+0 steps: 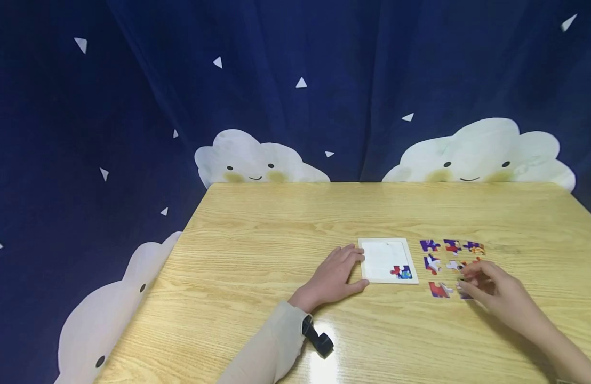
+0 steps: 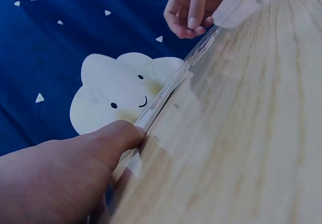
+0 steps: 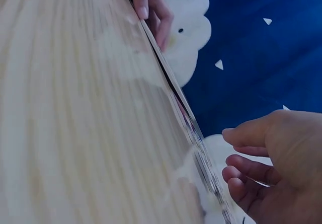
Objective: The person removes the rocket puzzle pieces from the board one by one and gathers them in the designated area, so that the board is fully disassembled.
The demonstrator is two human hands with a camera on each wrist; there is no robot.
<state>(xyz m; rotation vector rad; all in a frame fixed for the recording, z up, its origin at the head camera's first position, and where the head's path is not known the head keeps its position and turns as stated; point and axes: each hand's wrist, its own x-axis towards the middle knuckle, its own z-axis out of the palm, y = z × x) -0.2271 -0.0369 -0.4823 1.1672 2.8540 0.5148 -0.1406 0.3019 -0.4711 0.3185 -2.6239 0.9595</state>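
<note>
A white square puzzle tray (image 1: 379, 256) lies flat on the table, with a red and blue jigsaw piece (image 1: 405, 272) in its lower right corner. My left hand (image 1: 336, 274) rests at the tray's left side, fingers and thumb spread along the edge. Over the loose pieces to the right hovers my right hand (image 1: 499, 290), its fingers loosely bent. In the right wrist view a gap shows between thumb and fingers, with nothing in it. Partly hidden under these fingers is a dark piece (image 1: 465, 295); a red and white piece (image 1: 438, 289) lies beside it.
Several more jigsaw pieces sit in rough rows right of the tray, among them a purple one (image 1: 430, 245) and a red and purple one (image 1: 452, 245). The wooden table (image 1: 257, 245) ends at a dark blue curtain (image 1: 276, 64) with cloud shapes.
</note>
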